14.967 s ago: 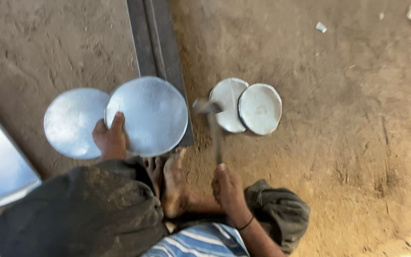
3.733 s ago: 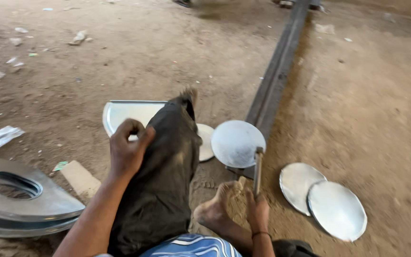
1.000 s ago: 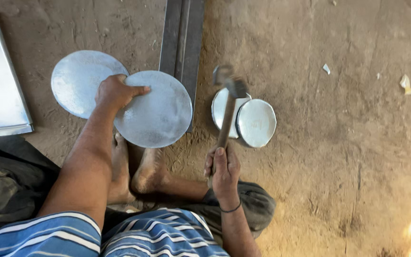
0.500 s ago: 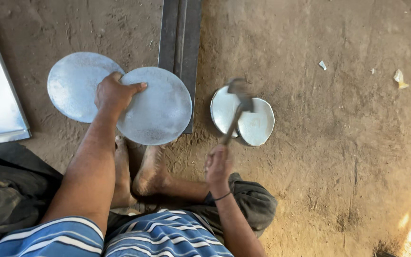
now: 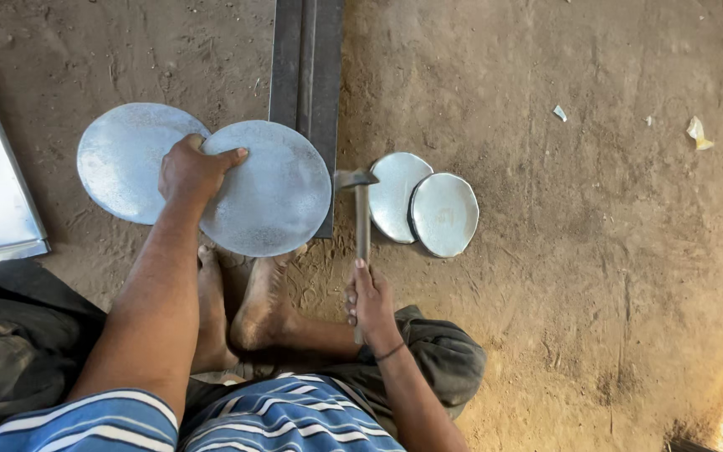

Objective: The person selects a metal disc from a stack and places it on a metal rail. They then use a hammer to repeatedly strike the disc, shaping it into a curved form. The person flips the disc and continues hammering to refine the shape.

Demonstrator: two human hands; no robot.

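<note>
metal disc lies with its edge over the dark steel rail, pinned by the left hand gripping its rim. right hand is closed around the hammer, its head just beside that edge.

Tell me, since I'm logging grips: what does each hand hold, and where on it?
The left hand grips the round metal disc at its left rim. The right hand holds the hammer at the handle's lower end.
</note>
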